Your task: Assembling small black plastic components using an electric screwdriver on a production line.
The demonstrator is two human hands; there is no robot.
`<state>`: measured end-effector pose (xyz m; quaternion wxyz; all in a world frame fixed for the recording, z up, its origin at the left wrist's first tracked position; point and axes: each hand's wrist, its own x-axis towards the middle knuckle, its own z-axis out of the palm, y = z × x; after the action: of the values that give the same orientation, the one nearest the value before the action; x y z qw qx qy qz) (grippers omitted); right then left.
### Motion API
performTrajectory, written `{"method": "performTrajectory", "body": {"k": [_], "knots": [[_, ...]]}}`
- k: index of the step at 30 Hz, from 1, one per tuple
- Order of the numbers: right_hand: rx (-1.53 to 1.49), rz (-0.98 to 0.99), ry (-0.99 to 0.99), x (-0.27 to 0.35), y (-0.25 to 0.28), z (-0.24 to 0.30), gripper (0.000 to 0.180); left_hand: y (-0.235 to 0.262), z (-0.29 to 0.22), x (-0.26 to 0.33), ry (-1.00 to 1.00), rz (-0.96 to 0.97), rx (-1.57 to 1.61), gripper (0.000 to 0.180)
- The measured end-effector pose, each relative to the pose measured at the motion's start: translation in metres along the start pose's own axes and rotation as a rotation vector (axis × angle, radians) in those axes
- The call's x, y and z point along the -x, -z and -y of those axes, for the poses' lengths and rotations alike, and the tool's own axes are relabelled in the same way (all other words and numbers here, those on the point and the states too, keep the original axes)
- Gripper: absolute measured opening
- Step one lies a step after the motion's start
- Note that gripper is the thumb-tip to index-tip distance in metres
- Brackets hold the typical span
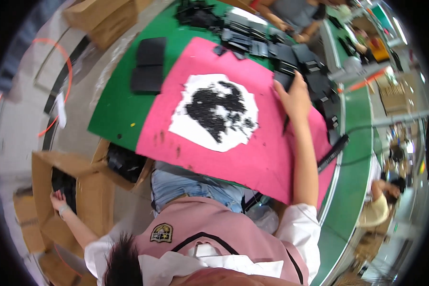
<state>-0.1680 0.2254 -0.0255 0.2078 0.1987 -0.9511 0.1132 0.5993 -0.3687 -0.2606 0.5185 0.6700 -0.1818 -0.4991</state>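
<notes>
My right hand (295, 97) is at the right edge of a pink mat (271, 150), its thumb and fingers around a flat black plastic part (283, 80). A thin dark object (285, 125) shows beside that wrist; its kind is unclear. My left hand (58, 201) reaches down to the left into a cardboard box (93, 198), fingers apart against black contents (64, 186). On the mat lies a white sheet (186, 126) with many tiny black pieces (214, 112) heaped on it.
Two black flat cases (150, 64) lie on the green table (114, 112). Rows of black parts (252, 35) line the far side. A black pen-like tool (333, 152) with a cord lies at right. Another person's hands (295, 35) work across the table. More boxes (105, 21) stand left.
</notes>
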Motion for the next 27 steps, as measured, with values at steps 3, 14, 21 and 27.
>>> {"method": "performTrajectory", "body": {"k": [3,14,21,27], "knots": [[0.063,0.052,-0.120,-0.009,0.000,0.017,0.085,-0.090,-0.007,0.033,-0.099,0.218,0.028,0.031],[-0.502,-0.013,-0.156,0.022,0.057,0.030,0.070,-0.324,0.023,0.602,-0.266,1.840,-0.180,0.040],[-0.435,-0.020,0.513,0.041,0.079,0.090,0.062,-0.347,0.092,0.696,0.046,1.974,-0.174,0.036],[-0.291,-0.104,0.485,-0.040,0.016,0.046,0.038,-0.372,0.088,0.658,0.174,1.893,-0.172,0.030]]}}
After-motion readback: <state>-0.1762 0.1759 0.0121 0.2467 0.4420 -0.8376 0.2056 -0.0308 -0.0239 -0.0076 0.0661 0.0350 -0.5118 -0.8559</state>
